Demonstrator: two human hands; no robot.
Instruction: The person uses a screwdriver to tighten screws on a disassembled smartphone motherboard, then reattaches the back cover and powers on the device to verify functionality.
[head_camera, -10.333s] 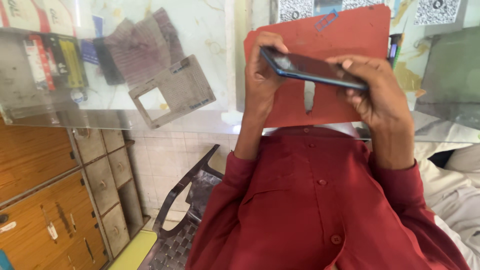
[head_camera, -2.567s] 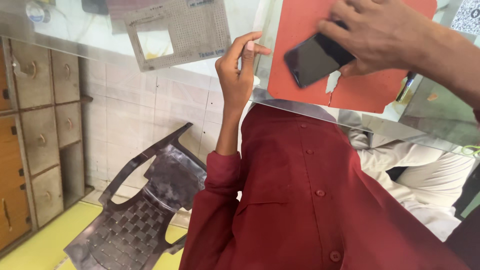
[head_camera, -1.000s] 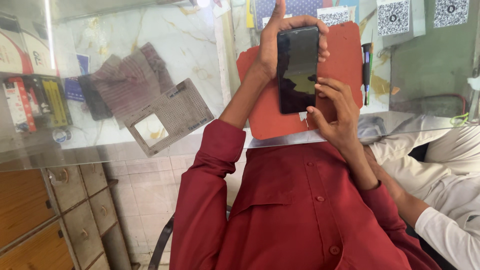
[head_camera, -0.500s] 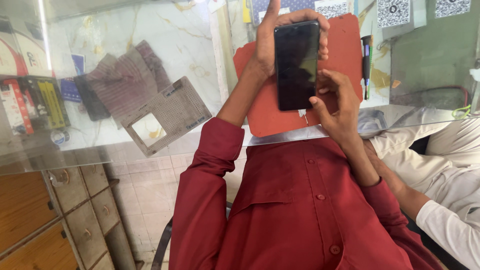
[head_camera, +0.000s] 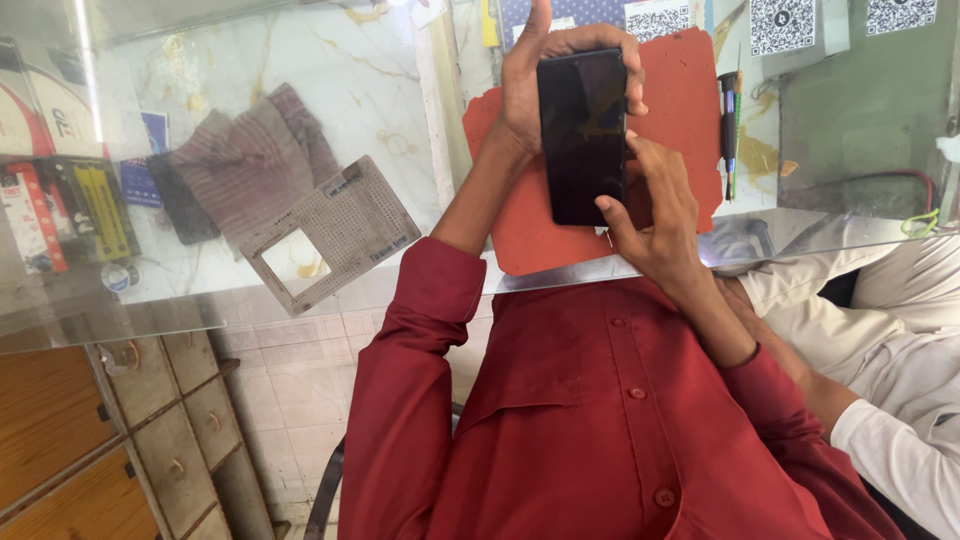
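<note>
Both my hands hold a black phone (head_camera: 583, 135) upright, its dark screen facing me, above a red mat (head_camera: 680, 90) on the glass counter (head_camera: 420, 120). My left hand (head_camera: 535, 85) wraps the phone's top and left edge, thumb raised. Lower down, my right hand (head_camera: 655, 225) grips the phone's bottom right, with the thumb on the screen's lower corner and the index finger along the right edge. My red shirt sleeves fill the lower part of the view.
A grey perforated board (head_camera: 335, 235) with a square window and a striped cloth (head_camera: 250, 165) lie left on the counter. A pen (head_camera: 730, 120) lies beside the mat. Another person's white sleeve (head_camera: 900, 440) is at right. Wooden drawers (head_camera: 170, 420) stand below left.
The phone went from lying tilted across both hands to upright in my left hand. My right hand has come onto its lower right edge, and both hands rose slightly.
</note>
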